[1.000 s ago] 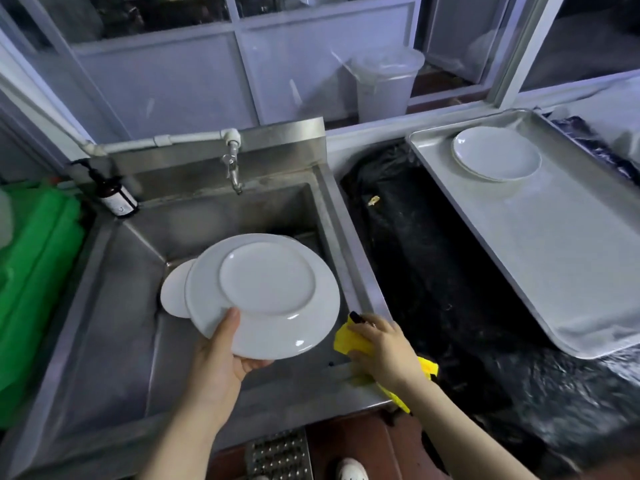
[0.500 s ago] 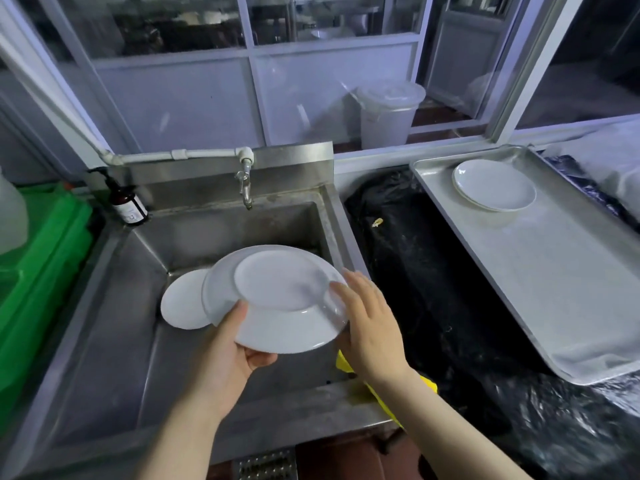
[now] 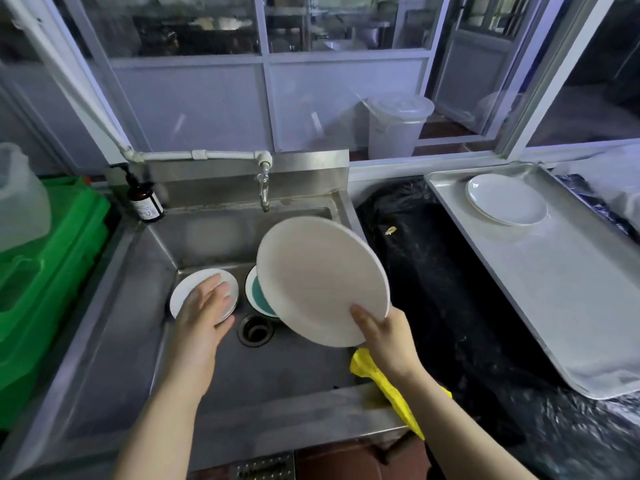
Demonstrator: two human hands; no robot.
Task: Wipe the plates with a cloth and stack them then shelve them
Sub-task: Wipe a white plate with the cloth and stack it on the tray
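Note:
My right hand [image 3: 388, 337] grips the lower rim of a large white plate [image 3: 320, 278], held tilted above the sink [image 3: 104, 358] with its face toward me. My left hand [image 3: 204, 313] hovers with fingers straight and spread over a small stack of white plates [image 3: 187, 289] on the sink floor; whether it touches them is unclear. A plate with a teal centre [image 3: 257, 295] lies partly hidden behind the held plate. The yellow cloth [image 3: 391, 389] lies on the sink's front right corner, under my right wrist. Another white plate [image 3: 507, 199] rests on the metal tray [image 3: 571, 289].
A tap [image 3: 264, 188] hangs over the sink's back wall, with a brown bottle [image 3: 145, 202] to its left. The drain [image 3: 255, 330] sits mid-sink. Green crates [image 3: 45, 271] stand at the left. Black plastic sheeting [image 3: 433, 289] covers the counter between sink and tray.
The plate passed from my left hand to my right and was turned face toward me. My left hand let go and moved down over the plates in the sink. The view tilted upward.

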